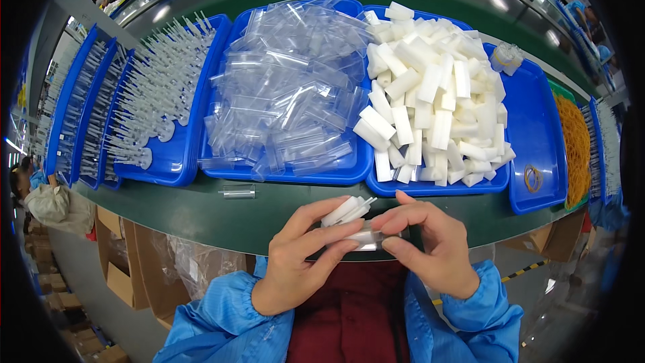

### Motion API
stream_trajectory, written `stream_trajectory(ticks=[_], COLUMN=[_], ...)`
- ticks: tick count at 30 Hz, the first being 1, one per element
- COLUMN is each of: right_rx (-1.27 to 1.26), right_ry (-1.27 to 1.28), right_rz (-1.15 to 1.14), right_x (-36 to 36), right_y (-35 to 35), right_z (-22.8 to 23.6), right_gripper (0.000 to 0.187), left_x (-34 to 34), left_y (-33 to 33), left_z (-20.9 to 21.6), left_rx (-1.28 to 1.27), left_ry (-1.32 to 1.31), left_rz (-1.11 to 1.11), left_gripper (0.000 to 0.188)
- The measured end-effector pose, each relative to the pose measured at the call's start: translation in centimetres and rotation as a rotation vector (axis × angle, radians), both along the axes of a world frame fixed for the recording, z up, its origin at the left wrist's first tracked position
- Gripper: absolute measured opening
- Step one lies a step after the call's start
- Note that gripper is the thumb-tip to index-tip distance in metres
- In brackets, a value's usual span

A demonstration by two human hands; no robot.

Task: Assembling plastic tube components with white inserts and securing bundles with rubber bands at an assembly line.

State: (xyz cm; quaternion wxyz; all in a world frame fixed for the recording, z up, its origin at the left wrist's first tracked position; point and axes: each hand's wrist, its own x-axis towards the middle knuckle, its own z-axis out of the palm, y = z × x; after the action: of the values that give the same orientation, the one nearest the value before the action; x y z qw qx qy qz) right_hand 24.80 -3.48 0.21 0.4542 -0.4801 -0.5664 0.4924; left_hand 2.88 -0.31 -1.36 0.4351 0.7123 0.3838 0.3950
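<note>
Blue sleeves (222, 319) at the lower edge, both forearms coming up from there; a dark red garment (349, 316) between them.

Left hand (299, 262): wrist low, fingers angled up and to the right. Thumb and fingers pinched on a small bundle of white sticks (346, 210), which pokes out above the fingertips, tilted up to the right.

Right hand (430, 245): fingers pointing left, meeting the left hand. Thumb below, forefinger above, closed on a small clear bag (368, 238) that sits between the two hands. The sticks' lower ends lie right at the bag; whether they are inside it I cannot tell.

Both hands are together over the near edge of a dark green table (201, 212), just in front of the trays.

Beyond the hands, left to right:
- narrow blue trays (84, 121) on edge, filled with thin clear parts;
- blue tray with rows of clear long-stemmed parts (158, 94);
- blue tray heaped with clear bags (289, 91);
- blue tray heaped with white blocks (433, 94);
- a mostly bare blue tray (537, 134) holding one rubber band (533, 178) near its front and a small clear bundle (507, 57) at its back;
- a pile of tan rubber bands (576, 144) at the far right.

One loose clear tube (238, 192) lies on the table, left of the hands and just ahead of the bag tray.

Cardboard boxes (124, 275) below the table edge, lower left.
</note>
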Motion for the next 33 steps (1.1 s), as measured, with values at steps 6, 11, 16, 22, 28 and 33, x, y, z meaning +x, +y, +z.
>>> stream_trajectory(ticks=[6,11,16,22,28,33], right_rx=[0.014,-0.085,0.005,0.157,0.373,0.392], right_ry=[-0.072,0.211,0.094,-0.111,-0.355,-0.283], right_rz=[-0.117,-0.179,-0.020,-0.022,0.007,0.007], right_x=[0.9,1.2,-0.2,-0.4,-0.8,-1.1], right_y=[0.2,-0.1,-0.8,0.0,0.5,0.3], right_z=[0.2,0.9,-0.7,-0.2,0.4,-0.2], right_gripper=[0.029,0.049,0.045,0.040,0.035,0.036], left_x=[-0.2,-0.9,-0.9,-1.3,-2.2,-1.6], left_y=[0.2,-0.6,-0.6,-0.2,0.6,0.5], left_z=[0.7,-1.4,-2.0,-0.4,-0.9,-1.0], left_rx=[0.045,-0.239,-0.167,-0.319,-0.634,-0.777], left_ry=[0.016,-0.554,-0.602,-0.512,-0.524,-0.684], left_rz=[-0.091,-0.111,-0.173,-0.207,-0.307,-0.230], left_gripper=[0.034,0.032,0.030,0.041,0.045,0.043])
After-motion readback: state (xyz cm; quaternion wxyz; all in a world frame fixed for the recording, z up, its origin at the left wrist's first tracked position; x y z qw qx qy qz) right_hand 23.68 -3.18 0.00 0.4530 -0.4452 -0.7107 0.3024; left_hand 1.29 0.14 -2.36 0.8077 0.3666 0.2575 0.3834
